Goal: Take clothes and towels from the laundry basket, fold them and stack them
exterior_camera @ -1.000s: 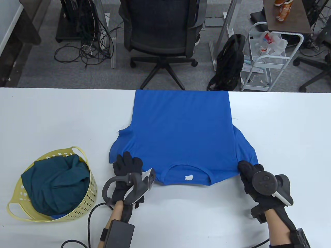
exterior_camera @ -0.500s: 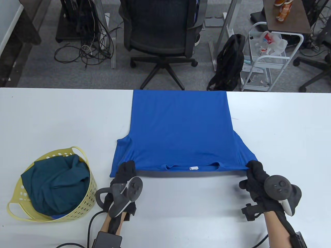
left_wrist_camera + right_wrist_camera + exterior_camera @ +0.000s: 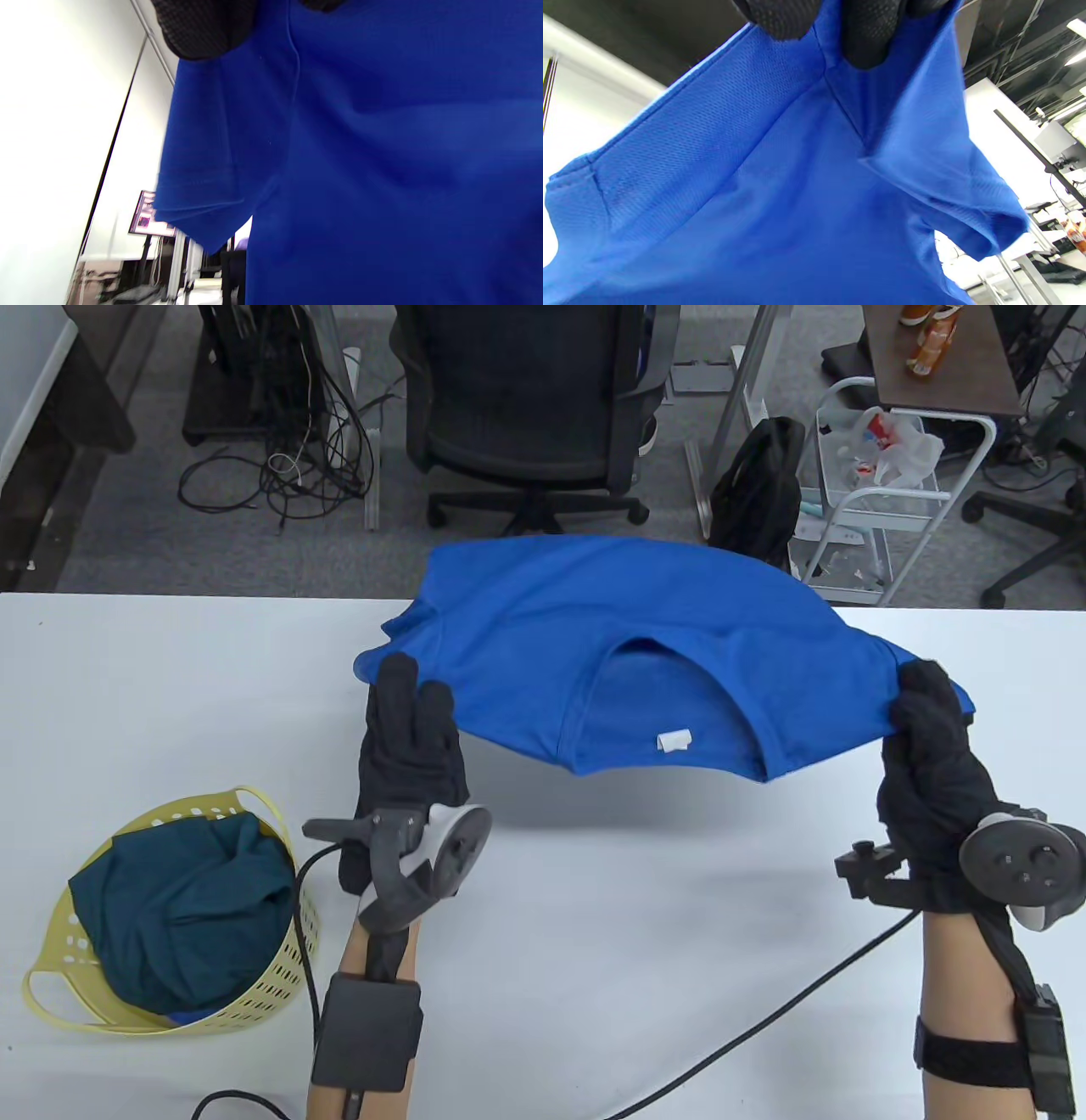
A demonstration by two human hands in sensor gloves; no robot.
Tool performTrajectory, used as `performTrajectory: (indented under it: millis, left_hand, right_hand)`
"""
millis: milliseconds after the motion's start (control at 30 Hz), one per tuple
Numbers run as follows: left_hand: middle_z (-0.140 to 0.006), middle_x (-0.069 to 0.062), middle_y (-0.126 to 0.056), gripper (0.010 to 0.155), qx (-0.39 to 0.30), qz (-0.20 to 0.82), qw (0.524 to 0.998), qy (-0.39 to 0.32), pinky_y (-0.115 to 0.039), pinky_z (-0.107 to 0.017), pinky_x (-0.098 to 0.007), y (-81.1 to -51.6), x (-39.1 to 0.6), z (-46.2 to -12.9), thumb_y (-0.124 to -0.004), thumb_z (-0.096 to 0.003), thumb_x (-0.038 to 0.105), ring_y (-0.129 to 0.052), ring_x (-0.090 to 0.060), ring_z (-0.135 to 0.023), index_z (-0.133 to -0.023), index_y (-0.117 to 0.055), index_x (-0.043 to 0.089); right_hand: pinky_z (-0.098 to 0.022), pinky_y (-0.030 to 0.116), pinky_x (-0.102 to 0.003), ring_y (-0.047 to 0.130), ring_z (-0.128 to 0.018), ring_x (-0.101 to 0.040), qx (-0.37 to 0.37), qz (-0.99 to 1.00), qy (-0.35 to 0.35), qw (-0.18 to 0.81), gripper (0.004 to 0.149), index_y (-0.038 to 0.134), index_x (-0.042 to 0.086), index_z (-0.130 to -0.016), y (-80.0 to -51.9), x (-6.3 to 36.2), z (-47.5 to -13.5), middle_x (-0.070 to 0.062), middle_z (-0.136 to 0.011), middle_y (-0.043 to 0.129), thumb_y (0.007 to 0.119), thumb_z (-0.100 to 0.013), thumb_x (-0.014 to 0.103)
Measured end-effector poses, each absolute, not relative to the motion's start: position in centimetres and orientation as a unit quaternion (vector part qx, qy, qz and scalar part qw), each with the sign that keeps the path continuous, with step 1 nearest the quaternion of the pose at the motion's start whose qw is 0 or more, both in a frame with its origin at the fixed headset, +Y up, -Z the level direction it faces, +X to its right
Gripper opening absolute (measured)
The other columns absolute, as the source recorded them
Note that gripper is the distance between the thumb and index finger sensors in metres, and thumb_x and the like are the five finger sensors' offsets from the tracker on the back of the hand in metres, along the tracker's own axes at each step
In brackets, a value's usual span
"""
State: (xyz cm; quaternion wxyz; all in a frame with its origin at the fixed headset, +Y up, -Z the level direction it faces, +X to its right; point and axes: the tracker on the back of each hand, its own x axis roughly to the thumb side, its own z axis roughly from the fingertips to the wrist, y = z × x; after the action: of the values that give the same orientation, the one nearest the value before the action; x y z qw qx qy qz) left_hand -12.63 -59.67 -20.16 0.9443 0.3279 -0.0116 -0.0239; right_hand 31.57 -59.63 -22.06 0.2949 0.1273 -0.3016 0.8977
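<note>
We note a white table (image 3: 764, 899). Above it hangs a blue shirt (image 3: 594, 661), lifted clear and spread between both hands, collar toward us. The yellow basket (image 3: 271, 984) stands at the table's near left and holds a crumpled teal garment (image 3: 187, 908), with a scrap of blue cloth beneath. The left hand (image 3: 411, 755) holds the shirt's left shoulder, fingers extended on top. The right hand (image 3: 933, 763) pinches the right shoulder, fingers curled round the cloth.

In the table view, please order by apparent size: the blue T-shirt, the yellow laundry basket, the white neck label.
1. blue T-shirt, though it is lifted nearer the camera
2. yellow laundry basket
3. white neck label
</note>
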Motion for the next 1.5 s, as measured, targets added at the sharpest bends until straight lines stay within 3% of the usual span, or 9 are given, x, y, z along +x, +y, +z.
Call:
performTrajectory:
  millis: [300,467,700,900,1000,1100,1300,1400,1500]
  left_hand:
    - [-0.114,-0.014,-0.075,0.042,0.052,-0.111,0.992,-0.010,-0.087,-0.065,-0.037,-72.6,-13.7,-16.4,-0.059,-0.0672,0.037,-0.091,-0.034,-0.094,-0.108,-0.056,0.026]
    - [-0.114,-0.016,-0.075,0.041,-0.048,-0.102,0.993,-0.027,-0.087,-0.065,-0.038,-75.3,-14.2,-16.6,-0.060,-0.0667,0.037,-0.091,-0.036,-0.094,-0.106,-0.059,0.026]
    - [-0.112,-0.014,-0.079,0.043,-0.133,-0.070,0.988,-0.033,-0.088,-0.064,-0.038,-76.5,-15.0,-17.1,-0.060,-0.0665,0.041,-0.093,-0.035,-0.093,-0.107,-0.061,0.026]
    - [-0.109,-0.016,-0.084,0.072,-0.140,-0.010,0.990,0.009,-0.087,-0.062,-0.042,-76.6,-15.3,-17.2,-0.037,-0.0586,0.060,-0.094,-0.038,-0.090,-0.107,-0.069,0.017]
    - [-0.102,-0.011,-0.090,0.071,-0.120,-0.029,0.992,0.035,-0.089,-0.058,-0.042,-76.8,-15.0,-17.4,-0.040,-0.0589,0.060,-0.098,-0.034,-0.084,-0.105,-0.073,0.018]
    - [-0.098,-0.004,-0.093,0.055,-0.120,-0.091,0.988,0.045,-0.090,-0.057,-0.040,-77.0,-14.3,-17.6,-0.064,-0.0597,0.057,-0.102,-0.027,-0.080,-0.102,-0.074,0.023]
    - [-0.119,-0.019,-0.060,0.091,-0.211,-0.156,0.965,0.024,-0.070,-0.073,-0.058,-77.4,-13.3,-17.7,-0.077,-0.0471,0.063,-0.074,-0.043,-0.100,-0.120,-0.050,0.017]
    - [-0.127,-0.032,-0.015,0.105,-0.216,-0.147,0.963,-0.064,-0.046,-0.076,-0.073,-77.8,-13.4,-17.9,-0.076,-0.0493,0.058,-0.028,-0.061,-0.113,-0.125,-0.018,0.014]
    - [-0.124,-0.032,-0.008,0.097,-0.257,-0.089,0.955,-0.120,-0.043,-0.077,-0.071,-78.4,-13.9,-18.3,-0.074,-0.0550,0.049,-0.025,-0.063,-0.109,-0.123,-0.013,0.016]
  right_hand:
    - [-0.076,0.046,-0.057,0.069,-0.103,-0.041,0.101,0.974,-0.023,0.202,0.042,0.059,0.017,-0.102,-72.6,32.0,-18.3,-0.017,-0.110,0.070,0.062,-0.061,0.021]
    - [-0.075,0.046,-0.057,0.068,-0.102,-0.043,0.094,0.978,0.089,0.163,0.042,0.061,0.016,-0.102,-75.0,31.3,-18.4,-0.019,-0.110,0.071,0.063,-0.061,0.021]
    - [-0.075,0.047,-0.060,0.070,-0.101,-0.043,0.089,0.973,0.152,0.151,0.041,0.064,0.015,-0.101,-76.4,31.0,-18.5,-0.019,-0.106,0.076,0.065,-0.061,0.022]
    - [-0.070,0.055,-0.068,0.075,-0.095,-0.042,0.033,0.979,0.122,0.157,0.059,0.066,0.014,-0.109,-76.7,30.6,-18.5,-0.015,-0.096,0.085,0.051,-0.061,0.044]
    - [-0.065,0.064,-0.064,0.086,-0.084,-0.038,-0.022,0.993,0.086,0.083,0.048,0.074,0.013,-0.103,-76.8,29.6,-18.5,-0.008,-0.084,0.092,0.067,-0.061,0.034]
    - [-0.065,0.066,-0.063,0.088,-0.078,-0.035,-0.017,0.996,0.086,-0.026,0.053,0.075,0.015,-0.101,-77.1,28.4,-18.4,-0.003,-0.082,0.092,0.081,-0.054,0.037]
    - [-0.067,0.033,-0.080,0.042,-0.099,-0.060,-0.003,0.985,0.113,-0.132,0.093,0.045,0.009,-0.119,-76.9,26.7,-18.3,-0.034,-0.119,0.041,0.086,-0.044,0.044]
    - [-0.072,0.023,-0.075,0.010,-0.103,-0.057,0.069,0.981,0.156,-0.093,0.100,0.024,0.016,-0.120,-77.1,26.9,-18.8,-0.024,-0.121,0.005,0.086,-0.046,0.041]
    - [-0.074,0.018,-0.069,0.000,-0.101,-0.048,0.088,0.965,0.246,0.030,0.094,0.017,0.022,-0.117,-77.9,28.4,-19.9,-0.013,-0.118,-0.002,0.085,-0.052,0.034]
